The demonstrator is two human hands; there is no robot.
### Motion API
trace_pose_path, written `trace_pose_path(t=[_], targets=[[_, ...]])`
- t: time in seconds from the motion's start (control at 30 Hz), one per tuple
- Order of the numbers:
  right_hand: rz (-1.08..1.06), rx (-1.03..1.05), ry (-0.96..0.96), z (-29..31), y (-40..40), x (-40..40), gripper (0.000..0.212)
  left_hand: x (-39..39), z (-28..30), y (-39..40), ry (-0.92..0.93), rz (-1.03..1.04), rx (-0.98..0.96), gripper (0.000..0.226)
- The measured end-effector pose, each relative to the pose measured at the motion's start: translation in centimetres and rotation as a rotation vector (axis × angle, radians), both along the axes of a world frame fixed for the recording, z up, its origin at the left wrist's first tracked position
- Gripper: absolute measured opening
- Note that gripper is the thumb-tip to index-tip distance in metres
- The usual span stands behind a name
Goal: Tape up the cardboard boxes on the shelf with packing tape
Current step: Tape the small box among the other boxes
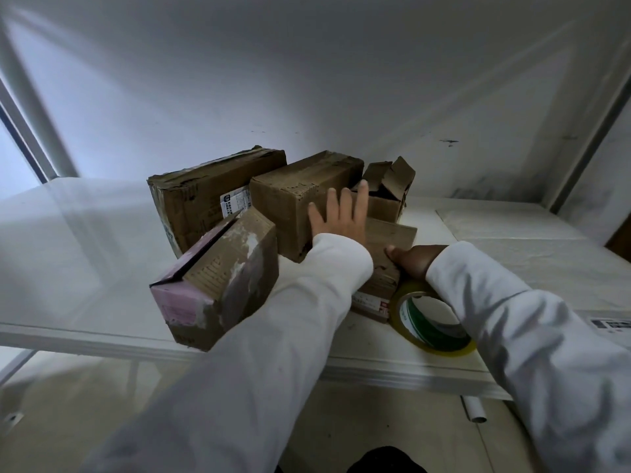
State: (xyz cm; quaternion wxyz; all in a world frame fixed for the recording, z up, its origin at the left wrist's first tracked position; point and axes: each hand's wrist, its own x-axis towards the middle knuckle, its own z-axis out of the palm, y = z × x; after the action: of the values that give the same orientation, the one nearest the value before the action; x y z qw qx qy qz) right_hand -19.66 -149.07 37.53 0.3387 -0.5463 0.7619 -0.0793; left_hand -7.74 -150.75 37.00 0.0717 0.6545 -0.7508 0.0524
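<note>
A: What is seen from the head view on the white shelf [392, 367]?

B: Five cardboard boxes are clustered near its middle. A long box [211, 199] is laid at the back left, its long axis running from the near left toward the far right. Beside it a middle box [300, 196] is set with the same slant, one short end turned toward the camera. An open box [386, 192] is found at the back right, its flaps raised and bent. A pink-ended box [218, 285] is tilted at the front left, its pink short end pointed toward the near left and overhanging the shelf edge. A flat box [386, 261] is laid low at the front right, its long axis pointed away from the camera.

A: How are the hands placed?

B: The left hand [338, 216] is spread wide, fingers straight, pressed flat against the near end of the middle box. The right hand [415, 259] is rested on the flat box's right side; only the thumb is shown, so its grip cannot be told.

A: And the tape?

B: The tape roll [432, 324] is lying on the shelf just beside the flat box, partly covered by the right sleeve [532, 336]. A white tube [474, 409] is seen below the shelf.
</note>
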Motion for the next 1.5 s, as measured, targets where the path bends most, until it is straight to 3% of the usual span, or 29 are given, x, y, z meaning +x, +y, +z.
trace_pose_path(t=[0.2, 0.3, 0.47, 0.63, 0.87, 1.0, 1.07, 1.23, 1.33, 1.43, 1.5], targets=[[0.069, 0.028, 0.012, 0.3, -0.2, 0.2, 0.045, -3.5, -1.7, 1.2, 0.283, -0.119, 0.04, 0.099], [0.016, 0.003, 0.02, 0.2, 0.1, 0.1, 0.06, -1.4, -1.2, 0.2, 0.22, -0.015, 0.084, 0.106], [0.007, -0.021, 0.011, 0.1, 0.1, 0.4, 0.063, 0.6, -0.1, -0.7, 0.083, 0.067, 0.117, 0.114], [0.023, 0.006, -0.026, 0.1, -0.2, 0.4, 0.053, -2.9, -1.5, 1.0, 0.31, -0.082, 0.104, 0.093], [0.006, -0.011, -0.003, 0.2, 0.2, 0.4, 0.06, 0.1, -0.1, -0.8, 0.039, 0.04, 0.158, 0.109], [0.057, 0.033, -0.029, 0.6, -0.1, 0.4, 0.044, -3.0, -1.2, 1.5, 0.276, -0.126, 0.211, 0.097], [0.035, 0.023, -0.029, 0.4, -0.2, 0.4, 0.046, -3.0, -1.6, 1.4, 0.324, -0.117, 0.21, 0.088], [-0.027, -0.017, -0.032, 0.1, 0.2, 0.4, 0.06, 0.5, -0.1, -0.8, 0.042, 0.047, 0.272, 0.101], [-0.01, -0.026, -0.015, 0.4, 0.4, 0.7, 0.057, -0.2, 0.1, -0.6, -0.129, 0.005, 0.202, 0.095], [0.062, 0.023, -0.04, 0.6, 0.3, 0.7, 0.042, -2.4, -0.6, 0.1, -0.085, -0.16, 0.171, 0.09], [0.047, 0.015, -0.053, 0.6, 0.2, 0.7, 0.041, -2.5, -0.8, 0.2, -0.004, -0.164, 0.201, 0.09]])
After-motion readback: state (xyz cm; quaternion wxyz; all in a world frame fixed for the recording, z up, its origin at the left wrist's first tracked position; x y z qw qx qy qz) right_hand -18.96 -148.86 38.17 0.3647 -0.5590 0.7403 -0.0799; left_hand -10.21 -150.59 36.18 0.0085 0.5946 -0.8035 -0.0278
